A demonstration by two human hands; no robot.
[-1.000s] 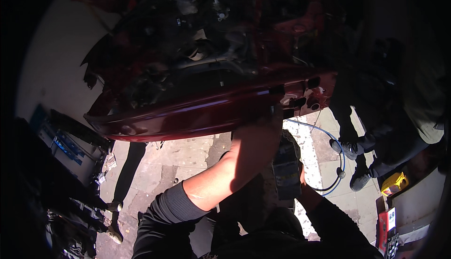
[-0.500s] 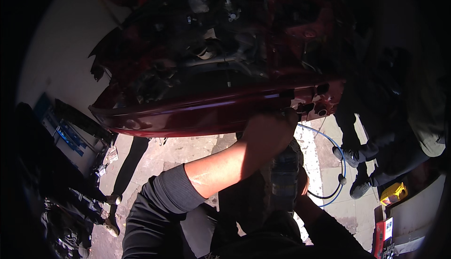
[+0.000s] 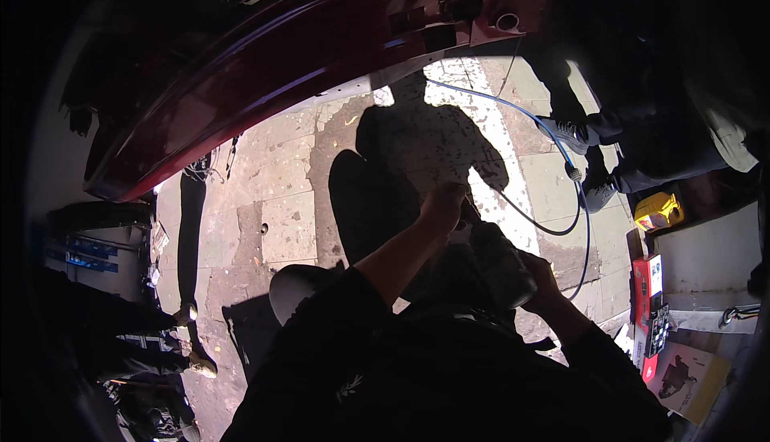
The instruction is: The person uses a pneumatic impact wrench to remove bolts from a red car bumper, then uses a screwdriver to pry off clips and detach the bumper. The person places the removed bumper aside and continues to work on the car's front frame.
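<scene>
Dark, roughly cylindrical object (image 3: 501, 261), right of lower centre, is held by right hand (image 3: 547, 288); left hand (image 3: 443, 208) is curled at its upper end (grip can't be told). Two-handed handling seems underway; steady support is called for.

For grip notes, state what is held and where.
A dark cylindrical object: right hand holds its side; left hand at its far end, its grip unclear.

The left hand (image 3: 443, 205) has come down from beside the red panel (image 3: 265, 61) to the front end of the dark tool (image 3: 501, 261), which now slants toward the lower right; the view has tipped down, showing more of the shadow (image 3: 425, 141) and a box (image 3: 690, 382)
</scene>
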